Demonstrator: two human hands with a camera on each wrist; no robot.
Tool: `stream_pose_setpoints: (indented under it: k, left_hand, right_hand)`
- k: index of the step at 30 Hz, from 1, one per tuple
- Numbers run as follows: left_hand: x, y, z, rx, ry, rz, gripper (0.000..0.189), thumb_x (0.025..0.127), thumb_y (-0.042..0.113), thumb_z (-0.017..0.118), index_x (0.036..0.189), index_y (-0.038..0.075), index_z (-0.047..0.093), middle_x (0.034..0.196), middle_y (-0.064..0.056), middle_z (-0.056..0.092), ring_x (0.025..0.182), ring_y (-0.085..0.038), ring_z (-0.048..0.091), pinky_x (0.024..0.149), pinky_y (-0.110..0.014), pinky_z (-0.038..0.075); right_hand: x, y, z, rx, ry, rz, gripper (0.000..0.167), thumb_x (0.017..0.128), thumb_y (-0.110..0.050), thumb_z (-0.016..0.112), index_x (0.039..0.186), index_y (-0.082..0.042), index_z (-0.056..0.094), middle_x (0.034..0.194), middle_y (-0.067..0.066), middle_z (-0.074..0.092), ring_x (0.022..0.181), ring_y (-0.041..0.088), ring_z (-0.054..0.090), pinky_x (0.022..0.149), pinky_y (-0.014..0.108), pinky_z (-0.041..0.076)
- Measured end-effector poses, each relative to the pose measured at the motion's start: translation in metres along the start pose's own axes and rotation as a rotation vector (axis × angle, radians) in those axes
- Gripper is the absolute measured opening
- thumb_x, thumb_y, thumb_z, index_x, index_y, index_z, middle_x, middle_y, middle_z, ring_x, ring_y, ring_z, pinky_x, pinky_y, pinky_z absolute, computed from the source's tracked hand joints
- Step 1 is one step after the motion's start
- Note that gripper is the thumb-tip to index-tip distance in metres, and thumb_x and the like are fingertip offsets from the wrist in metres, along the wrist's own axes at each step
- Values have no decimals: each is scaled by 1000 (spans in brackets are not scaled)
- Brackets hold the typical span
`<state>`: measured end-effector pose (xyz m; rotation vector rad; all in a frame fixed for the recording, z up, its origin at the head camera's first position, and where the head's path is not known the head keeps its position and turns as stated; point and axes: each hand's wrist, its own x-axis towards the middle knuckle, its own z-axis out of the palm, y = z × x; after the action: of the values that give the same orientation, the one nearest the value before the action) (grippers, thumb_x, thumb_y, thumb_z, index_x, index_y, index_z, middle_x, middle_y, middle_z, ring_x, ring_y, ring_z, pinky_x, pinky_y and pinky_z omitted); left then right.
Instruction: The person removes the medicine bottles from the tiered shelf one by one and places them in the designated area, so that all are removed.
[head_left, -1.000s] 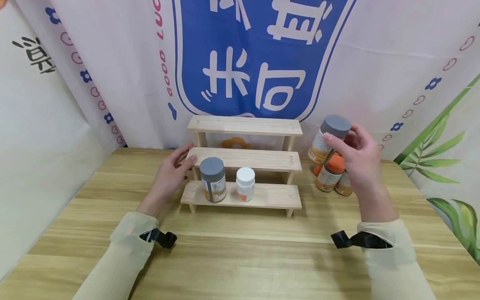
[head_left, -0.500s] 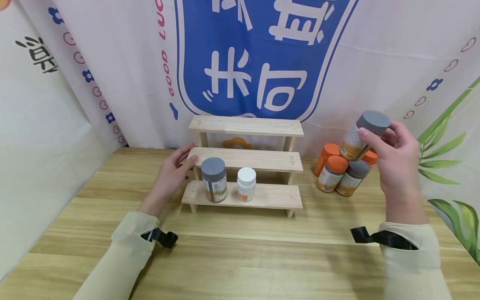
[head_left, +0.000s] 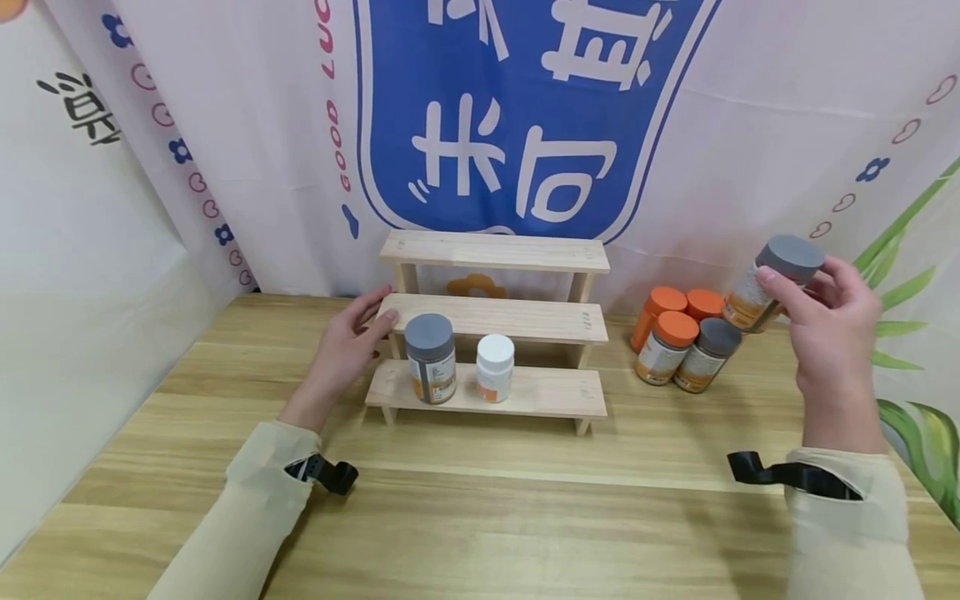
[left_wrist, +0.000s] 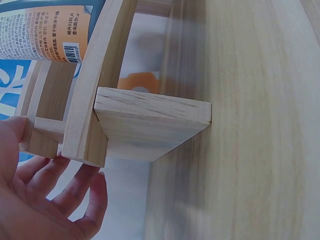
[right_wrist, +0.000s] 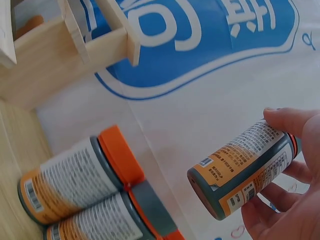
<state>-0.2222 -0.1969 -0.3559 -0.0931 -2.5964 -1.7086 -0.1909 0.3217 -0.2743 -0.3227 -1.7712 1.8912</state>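
Observation:
My right hand [head_left: 836, 325] grips a grey-lidded supplement bottle [head_left: 765, 287] up off the table, tilted, at the right. In the right wrist view the bottle [right_wrist: 242, 170] shows its base and its orange-and-white label. At the left, my left hand [head_left: 345, 346] holds the end of a three-tier wooden display stand [head_left: 495, 318], thumb and fingers at the middle step. On the lowest step stand a large grey-lidded bottle [head_left: 431, 367] and a smaller white bottle [head_left: 495, 371], both upright. The left wrist view shows fingertips [left_wrist: 97, 177] against the step's end.
Right of the stand is a tight group of bottles, among them an orange-lidded bottle [head_left: 662, 350] and a grey-lidded bottle [head_left: 705, 357]. The wooden table [head_left: 525, 508] runs back to a printed cloth [head_left: 300, 167] hanging behind the stand.
The right hand has carried its bottle rightward, away from the stand and past the group, uncovering more of those bottles. The left hand stays at the stand.

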Motion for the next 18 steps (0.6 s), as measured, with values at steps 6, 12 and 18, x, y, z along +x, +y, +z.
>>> stream_pose_setpoints:
  k: [6, 12, 18]
  left_hand:
    - [1, 0, 1, -6, -2, 2, 62, 110, 47, 54, 167, 31, 36, 171, -5, 41, 131, -36, 60, 85, -36, 53]
    - [1, 0, 2, -7, 0, 6, 62, 110, 47, 54, 167, 30, 36, 171, -6, 41, 131, -36, 60, 86, -36, 53]
    - [1, 0, 1, 1, 2, 11, 63, 110, 47, 54, 167, 27, 36, 171, -7, 41, 129, -36, 60, 86, -39, 54]
  right_hand:
    - [6, 4, -15, -11, 23, 52, 54, 84, -14, 92, 132, -21, 68, 116, -10, 67, 110, 6, 56, 77, 7, 49]
    - [10, 13, -27, -50, 32, 55, 56, 86, -16, 90, 136, -21, 67, 123, -13, 62, 113, 5, 54, 77, 6, 49]
    - [17, 29, -45, 32, -64, 29, 50, 90, -8, 86, 135, -16, 68, 124, -12, 64, 112, 6, 56, 74, 10, 50]
